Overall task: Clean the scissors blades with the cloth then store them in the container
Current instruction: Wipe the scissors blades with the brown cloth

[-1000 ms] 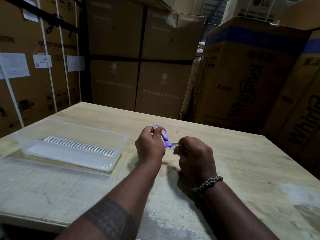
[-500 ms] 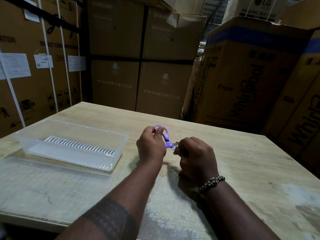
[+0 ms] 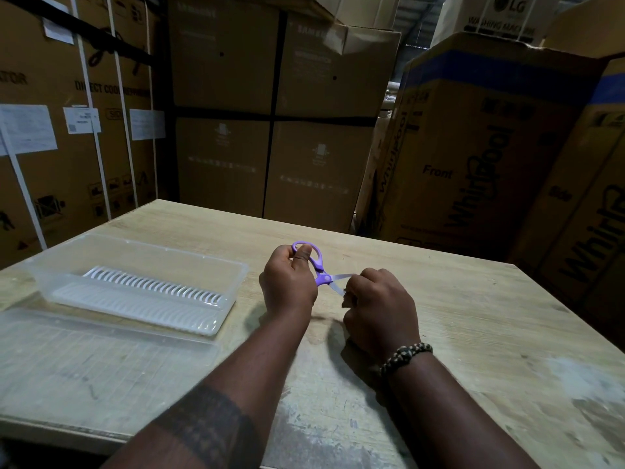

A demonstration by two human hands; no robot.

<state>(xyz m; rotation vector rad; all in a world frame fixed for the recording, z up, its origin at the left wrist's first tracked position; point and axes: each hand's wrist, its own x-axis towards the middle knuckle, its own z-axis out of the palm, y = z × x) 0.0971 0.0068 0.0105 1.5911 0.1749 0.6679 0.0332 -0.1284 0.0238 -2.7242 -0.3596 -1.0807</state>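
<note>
Purple-handled steel scissors (image 3: 323,277) now spread open, apparently mid-wipe.
Left hand (image 3: 287,282) grips handles, right hand (image 3: 382,306) pinches one blade; storing in clear plastic container (image 3: 142,257) pending.

Scissors (image 3: 321,277): purple handles, steel blades parted in a narrow V. Held clear of the tabletop, just right of the container (image 3: 152,249), tips pointing away from it. Left hand (image 3: 287,282) grips the handles; right hand (image 3: 378,306) pinches the lower blade's tip.

Cloth (image 3: 345,301): only a tan scrap shows at the right fist.

Container: clear, rectangular, open, white slotted insert (image 3: 152,286) inside.
</note>
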